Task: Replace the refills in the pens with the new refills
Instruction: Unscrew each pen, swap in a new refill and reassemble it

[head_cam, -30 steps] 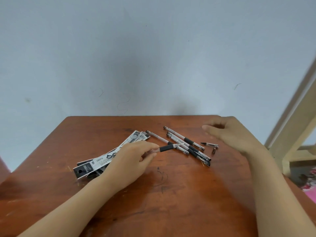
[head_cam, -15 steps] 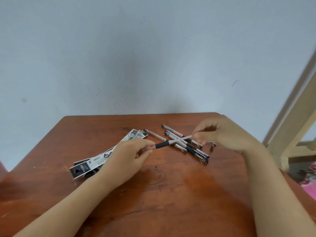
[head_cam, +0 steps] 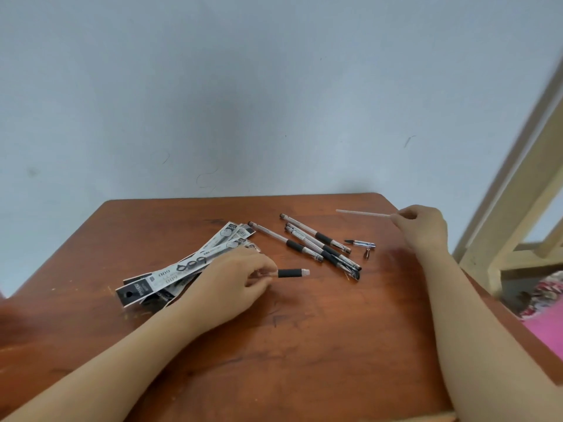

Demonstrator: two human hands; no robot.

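My left hand (head_cam: 240, 277) holds a clear pen barrel (head_cam: 292, 272) with a black grip, its open end pointing right, low over the table. Far to the right, my right hand (head_cam: 422, 228) pinches the end of a thin pale refill (head_cam: 362, 213), which points left above the table's back right corner. Several more pens (head_cam: 320, 246) with black grips lie in a loose bunch between my hands. A pen cap (head_cam: 362, 243) and a small metal tip (head_cam: 367, 253) lie beside them. Flat black-and-white refill packets (head_cam: 182, 266) fan out under my left wrist.
The brown wooden table (head_cam: 304, 345) stands against a pale blue wall. A cream wooden frame (head_cam: 515, 214) stands off the table's right edge, with pink patterned cloth (head_cam: 545, 312) below it.
My right hand gripped the refill at the pen's front end and has drawn it out to the right, clear of the barrel. My left hand kept hold of the barrel.
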